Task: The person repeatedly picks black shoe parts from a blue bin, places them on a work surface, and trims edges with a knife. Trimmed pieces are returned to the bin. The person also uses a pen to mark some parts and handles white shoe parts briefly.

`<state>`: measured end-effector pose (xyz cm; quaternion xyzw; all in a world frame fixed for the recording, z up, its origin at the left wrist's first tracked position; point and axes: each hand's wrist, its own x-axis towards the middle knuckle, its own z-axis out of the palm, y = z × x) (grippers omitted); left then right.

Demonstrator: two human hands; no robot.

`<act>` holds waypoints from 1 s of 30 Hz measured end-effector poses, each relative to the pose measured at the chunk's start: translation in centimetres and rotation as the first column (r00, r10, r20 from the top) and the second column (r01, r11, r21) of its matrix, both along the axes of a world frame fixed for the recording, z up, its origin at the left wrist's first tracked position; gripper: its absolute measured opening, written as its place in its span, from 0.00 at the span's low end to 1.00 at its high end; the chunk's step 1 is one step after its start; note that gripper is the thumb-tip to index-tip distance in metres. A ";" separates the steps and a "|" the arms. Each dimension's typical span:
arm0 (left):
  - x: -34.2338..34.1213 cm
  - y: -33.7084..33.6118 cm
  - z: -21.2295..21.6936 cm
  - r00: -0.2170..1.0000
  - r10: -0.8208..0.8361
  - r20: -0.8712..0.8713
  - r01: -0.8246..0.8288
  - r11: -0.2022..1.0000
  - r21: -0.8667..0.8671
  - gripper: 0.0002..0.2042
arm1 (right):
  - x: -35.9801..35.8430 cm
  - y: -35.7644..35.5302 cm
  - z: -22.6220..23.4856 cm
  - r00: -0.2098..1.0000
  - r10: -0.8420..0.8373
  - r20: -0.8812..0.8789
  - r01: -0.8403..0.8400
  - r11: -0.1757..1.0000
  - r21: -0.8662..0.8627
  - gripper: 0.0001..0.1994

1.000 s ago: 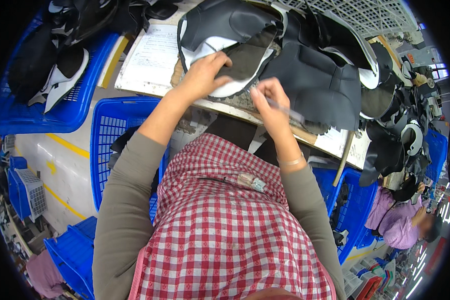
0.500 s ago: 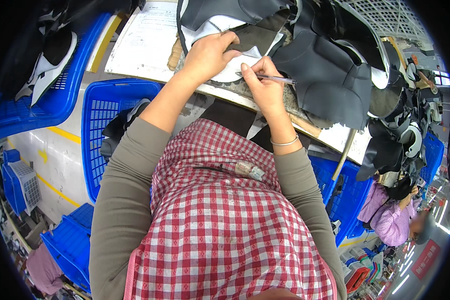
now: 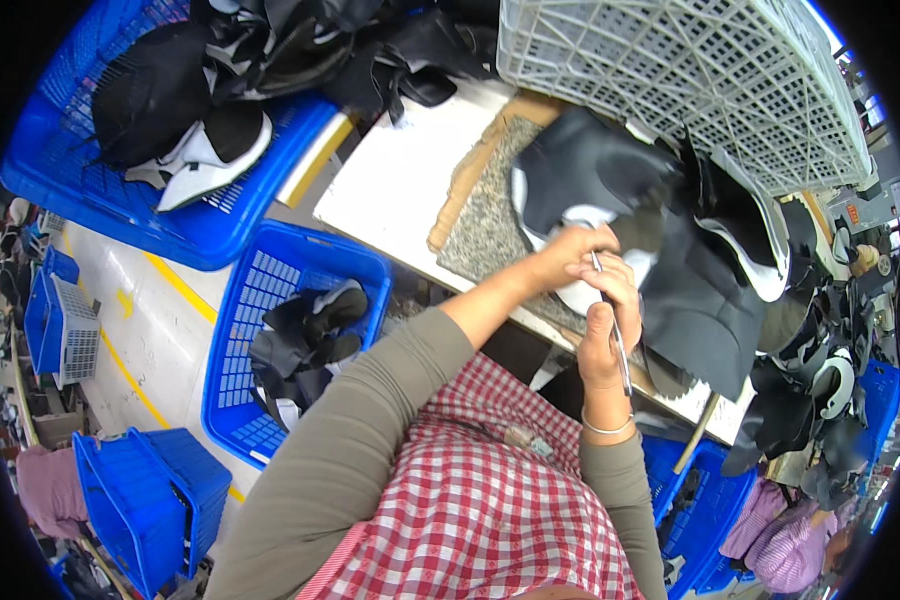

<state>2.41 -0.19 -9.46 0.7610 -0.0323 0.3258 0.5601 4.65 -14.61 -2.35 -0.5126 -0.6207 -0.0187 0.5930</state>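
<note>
both hands on black-and-white piece (image 3: 580, 215): left hand (image 3: 568, 252) pressing, right hand (image 3: 606, 325) gripping pen (image 3: 610, 322).

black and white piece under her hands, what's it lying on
The black and white piece lies on a speckled grey slab on the white worktop. Left hand and right hand cover its middle.

White bench (image 3: 390, 195) under granite slab (image 3: 485, 225)

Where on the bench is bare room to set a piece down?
The white board, between the granite slab and the blue crate, is bare. Right of the hands, black pieces pile up under the grey basket: crowded.
</note>
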 end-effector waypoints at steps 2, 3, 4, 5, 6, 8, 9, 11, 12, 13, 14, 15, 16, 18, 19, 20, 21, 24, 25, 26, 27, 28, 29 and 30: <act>-0.3 -1.0 0.9 0.974 -0.143 -0.178 0.165 0.979 0.116 0.11 | 1.6 0.5 -0.4 0.996 -0.091 -0.003 0.089 0.982 -0.165 0.20; -1.1 -1.4 1.5 0.908 -0.155 -0.388 0.235 0.957 0.169 0.11 | 2.4 0.6 -1.0 0.991 -0.114 -0.069 0.100 0.978 -0.184 0.21; -2.6 -1.4 1.9 0.933 -0.263 -0.247 0.324 0.911 0.254 0.14 | 3.3 0.6 -1.8 0.986 -0.126 -0.110 0.108 0.982 -0.155 0.21; -4.5 -1.2 2.5 0.955 -0.230 -0.185 0.286 0.877 0.386 0.14 | 4.3 0.5 -2.5 0.981 -0.130 -0.144 0.110 0.985 -0.135 0.21; -6.4 -0.2 3.1 0.951 -0.206 -0.231 0.279 0.893 0.352 0.14 | 4.8 0.2 -3.4 0.957 -0.140 -0.255 0.102 0.983 -0.156 0.22; -9.9 3.9 4.6 0.968 -0.020 -0.250 0.150 0.846 0.511 0.16 | 5.7 -0.3 -4.7 0.968 -0.075 -0.239 0.038 0.987 -0.154 0.23; -11.0 7.3 5.5 0.955 0.178 -0.239 0.028 0.745 0.666 0.18 | 6.0 -0.5 -5.0 0.978 -0.041 -0.204 0.019 0.994 -0.105 0.23; -12.3 13.6 6.9 0.816 0.576 -0.050 -0.484 0.728 0.486 0.21 | 6.3 -0.8 -5.3 0.982 -0.123 -0.141 0.090 0.972 -0.216 0.23; -12.7 17.7 7.9 0.665 0.707 0.242 -0.638 0.368 0.676 0.25 | 6.2 -0.8 -5.3 0.976 -0.128 -0.176 0.088 0.972 -0.217 0.22; -13.0 20.3 8.1 0.503 0.807 0.310 -0.652 0.118 0.749 0.28 | 6.2 -0.9 -5.1 0.976 -0.113 -0.186 0.077 0.979 -0.188 0.21; -12.8 23.1 8.5 0.424 0.854 0.302 -0.561 -0.014 0.828 0.29 | 6.1 -0.8 -4.8 0.974 -0.115 -0.198 0.077 0.979 -0.188 0.21; -12.4 25.6 8.9 0.389 0.827 0.406 -0.499 -0.181 0.847 0.29 | 6.0 -0.8 -4.5 0.964 -0.149 -0.221 0.102 0.972 -0.212 0.20; -12.2 27.7 9.2 0.396 0.850 0.347 -0.377 -0.194 0.906 0.26 | 6.1 -0.6 -4.2 0.966 -0.154 -0.207 0.112 0.974 -0.199 0.20; -11.5 30.9 10.2 0.411 0.889 0.204 -0.130 -0.165 0.978 0.20 | 6.1 -0.5 -3.7 0.973 -0.139 -0.182 0.111 0.981 -0.156 0.18; -11.2 32.2 11.1 0.367 0.922 0.121 -0.097 -0.091 0.991 0.18 | 6.0 -0.6 -3.6 0.964 -0.145 -0.224 0.117 0.984 -0.136 0.13; -11.0 33.4 12.2 0.265 0.964 -0.003 -0.081 0.025 0.996 0.18 | 6.2 -0.7 -3.5 0.967 -0.140 -0.211 0.112 0.984 -0.139 0.12; -10.8 34.7 13.8 0.207 0.977 -0.049 0.003 0.049 0.999 0.20 | 6.1 -0.8 -3.5 0.962 -0.148 -0.229 0.116 0.982 -0.149 0.12; -11.7 36.6 19.1 0.303 0.935 0.186 -0.353 -0.071 0.933 0.18 | 6.2 -1.3 -3.5 0.958 -0.145 -0.246 0.106 0.981 -0.165 0.11; -12.4 36.4 20.8 0.308 0.908 0.283 -0.498 -0.099 0.862 0.17 | 6.3 -1.4 -3.6 0.957 -0.118 -0.264 0.068 0.979 -0.190 0.11; -13.3 35.6 22.3 0.340 0.914 0.222 -0.632 0.047 0.773 0.16 | 6.2 -1.4 -3.7 0.950 -0.116 -0.288 0.066 0.982 -0.179 0.11; -14.6 34.5 24.0 0.332 0.939 0.091 -0.749 0.204 0.630 0.15 | 6.3 -1.4 -3.8 0.956 -0.119 -0.267 0.075 0.983 -0.170 0.12; -15.9 32.9 25.7 0.337 0.910 0.243 -0.768 0.117 0.630 0.14 | 6.2 -1.3 -3.9 0.957 -0.140 -0.253 0.094 0.979 -0.182 0.12; -17.6 30.9 27.4 0.329 0.881 0.339 -0.794 0.064 0.605 0.14 | 6.2 -1.3 -3.9 0.959 -0.147 -0.244 0.103 0.978 -0.182 0.13; -18.8 28.9 28.8 0.324 0.845 0.425 -0.787 -0.007 0.617 0.12 | 6.2 -1.1 -4.0 0.957 -0.152 -0.248 0.113 0.980 -0.163 0.11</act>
